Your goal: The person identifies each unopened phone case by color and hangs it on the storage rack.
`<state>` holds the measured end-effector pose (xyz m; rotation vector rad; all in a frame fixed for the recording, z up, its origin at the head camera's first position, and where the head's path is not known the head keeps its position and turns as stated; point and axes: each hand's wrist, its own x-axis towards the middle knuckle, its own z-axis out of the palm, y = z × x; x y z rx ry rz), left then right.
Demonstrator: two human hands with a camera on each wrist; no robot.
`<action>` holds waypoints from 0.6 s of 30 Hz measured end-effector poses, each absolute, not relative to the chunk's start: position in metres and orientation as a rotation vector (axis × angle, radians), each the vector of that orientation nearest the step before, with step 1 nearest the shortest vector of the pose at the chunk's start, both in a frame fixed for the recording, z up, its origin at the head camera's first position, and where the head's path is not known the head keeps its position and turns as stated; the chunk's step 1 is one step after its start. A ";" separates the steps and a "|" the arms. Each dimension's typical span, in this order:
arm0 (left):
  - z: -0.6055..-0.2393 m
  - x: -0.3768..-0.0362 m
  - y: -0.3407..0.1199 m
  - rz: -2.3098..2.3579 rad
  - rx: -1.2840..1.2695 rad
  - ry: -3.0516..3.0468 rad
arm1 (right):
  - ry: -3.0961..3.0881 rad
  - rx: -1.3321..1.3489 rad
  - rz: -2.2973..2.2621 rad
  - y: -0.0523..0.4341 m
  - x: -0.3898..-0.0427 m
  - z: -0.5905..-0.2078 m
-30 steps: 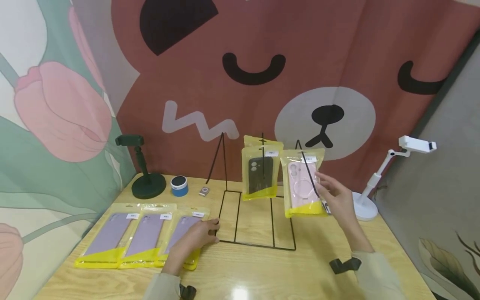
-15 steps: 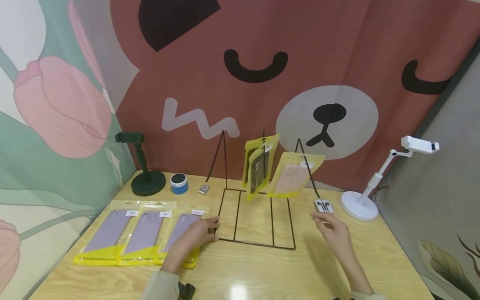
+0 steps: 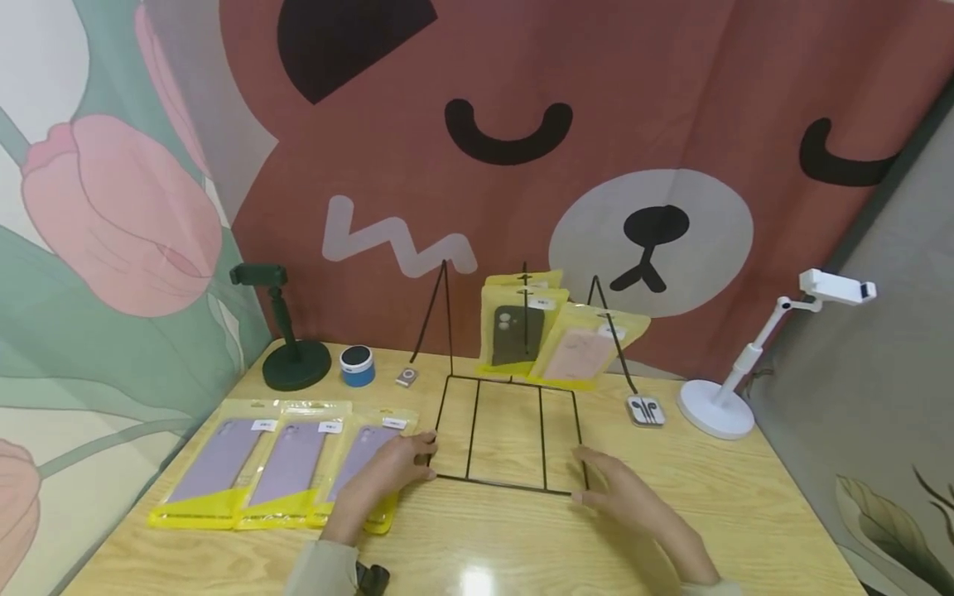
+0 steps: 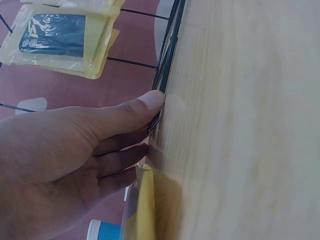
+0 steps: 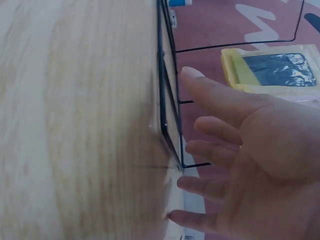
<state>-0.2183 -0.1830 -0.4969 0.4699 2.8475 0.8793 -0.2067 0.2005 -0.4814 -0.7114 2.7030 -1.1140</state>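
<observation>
My left hand (image 3: 387, 472) lies flat, fingers straight, pressing the near left corner of the wire rack (image 3: 507, 430), palm over a purple case pack (image 3: 365, 463). My right hand (image 3: 633, 505) is open, fingers spread, at the rack's near right corner on the table (image 3: 745, 513). A black case (image 3: 517, 331) and a pink case (image 3: 585, 352) hang on the rack.

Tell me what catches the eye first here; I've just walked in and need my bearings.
A black wire display rack stands mid-table, with yellow-packaged phone cases hanging from its hooks. The left hand and right hand rest at the rack's two front corners. Three purple cases in yellow packs lie flat on the wooden table, left of the rack.
</observation>
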 end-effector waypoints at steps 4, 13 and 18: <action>-0.495 -0.219 -0.182 0.877 0.465 2.851 | 2.770 -0.748 -1.004 0.200 -0.209 -0.486; -0.496 -0.223 -0.179 0.877 0.503 2.857 | 2.877 -0.650 -0.782 0.202 -0.217 -0.491; -0.492 -0.224 -0.179 0.901 0.494 2.859 | 2.904 -0.645 -0.730 0.202 -0.221 -0.491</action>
